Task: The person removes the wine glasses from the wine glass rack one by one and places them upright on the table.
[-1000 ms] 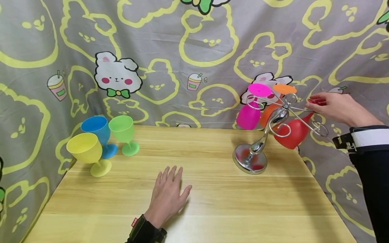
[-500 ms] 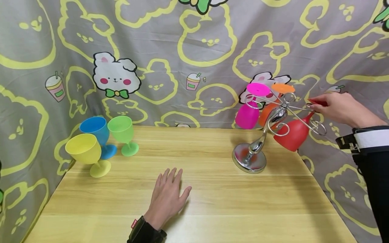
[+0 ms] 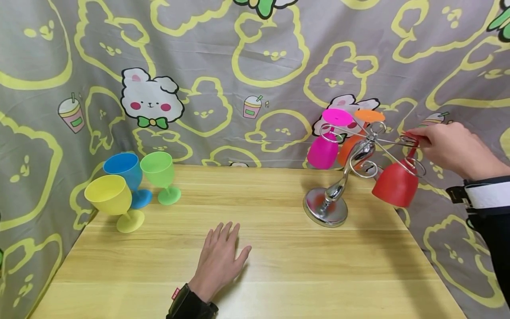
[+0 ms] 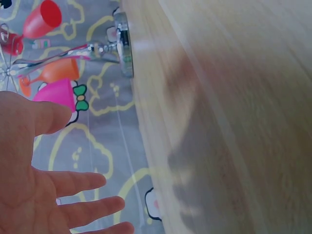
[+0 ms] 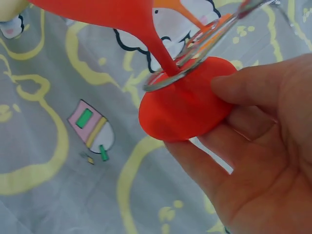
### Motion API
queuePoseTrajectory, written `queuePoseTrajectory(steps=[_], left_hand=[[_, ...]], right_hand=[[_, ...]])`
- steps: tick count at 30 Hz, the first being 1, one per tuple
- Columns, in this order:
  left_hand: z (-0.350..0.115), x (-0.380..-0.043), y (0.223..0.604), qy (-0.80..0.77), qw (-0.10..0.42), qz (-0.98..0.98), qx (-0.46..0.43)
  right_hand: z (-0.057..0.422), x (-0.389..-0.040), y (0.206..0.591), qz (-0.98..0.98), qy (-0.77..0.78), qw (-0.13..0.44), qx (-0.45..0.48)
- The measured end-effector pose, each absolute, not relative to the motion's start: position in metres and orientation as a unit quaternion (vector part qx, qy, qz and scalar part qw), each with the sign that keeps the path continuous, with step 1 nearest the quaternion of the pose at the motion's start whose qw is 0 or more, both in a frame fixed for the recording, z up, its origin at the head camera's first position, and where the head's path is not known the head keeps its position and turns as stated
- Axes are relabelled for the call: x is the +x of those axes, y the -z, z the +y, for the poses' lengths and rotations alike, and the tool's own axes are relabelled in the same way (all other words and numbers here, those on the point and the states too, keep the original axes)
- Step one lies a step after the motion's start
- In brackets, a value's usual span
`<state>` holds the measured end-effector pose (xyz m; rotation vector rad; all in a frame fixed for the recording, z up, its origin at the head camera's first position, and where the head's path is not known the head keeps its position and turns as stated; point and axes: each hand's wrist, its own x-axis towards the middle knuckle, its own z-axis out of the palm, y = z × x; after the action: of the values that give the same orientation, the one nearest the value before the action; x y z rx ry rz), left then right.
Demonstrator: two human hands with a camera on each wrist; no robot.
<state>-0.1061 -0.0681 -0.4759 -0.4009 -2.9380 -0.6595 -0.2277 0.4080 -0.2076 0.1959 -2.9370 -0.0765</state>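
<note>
My right hand (image 3: 458, 148) pinches the round foot of a red goblet (image 3: 396, 184), which hangs upside down at the right end of a chrome goblet rack (image 3: 338, 192). In the right wrist view, thumb and fingers grip the edge of the foot (image 5: 190, 107), and the stem passes through a wire loop (image 5: 170, 85) of the rack. A magenta goblet (image 3: 322, 150) and an orange goblet (image 3: 350, 148) hang inverted from other loops. My left hand (image 3: 219, 259) is held palm down over the wooden table, fingers spread, holding nothing.
Yellow (image 3: 109, 195), blue (image 3: 123, 170) and green (image 3: 158, 170) goblets stand upright at the table's back left. A grey patterned curtain (image 3: 215, 53) closes off the back and both sides of the wooden table (image 3: 279, 266).
My right hand has brought the red goblet's stem into the rack's right loop. Its bowl has swung right and hangs more upright. My left hand has stayed in place.
</note>
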Motion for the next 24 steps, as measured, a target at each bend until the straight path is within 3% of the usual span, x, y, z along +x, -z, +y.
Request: queuePoseTrajectory(steps=[9,24], left_hand=[[-0.066,-0.106,0.476,0.23,0.043,-0.963,-0.136],[-0.066,-0.104,0.477,0.234,0.043,-0.962,-0.135]], right_hand=[[0.392,-0.236,0.198,-0.992,0.039,0.096,0.076],[0.424,-0.262,0.204,-0.994,0.03,0.089,0.046]])
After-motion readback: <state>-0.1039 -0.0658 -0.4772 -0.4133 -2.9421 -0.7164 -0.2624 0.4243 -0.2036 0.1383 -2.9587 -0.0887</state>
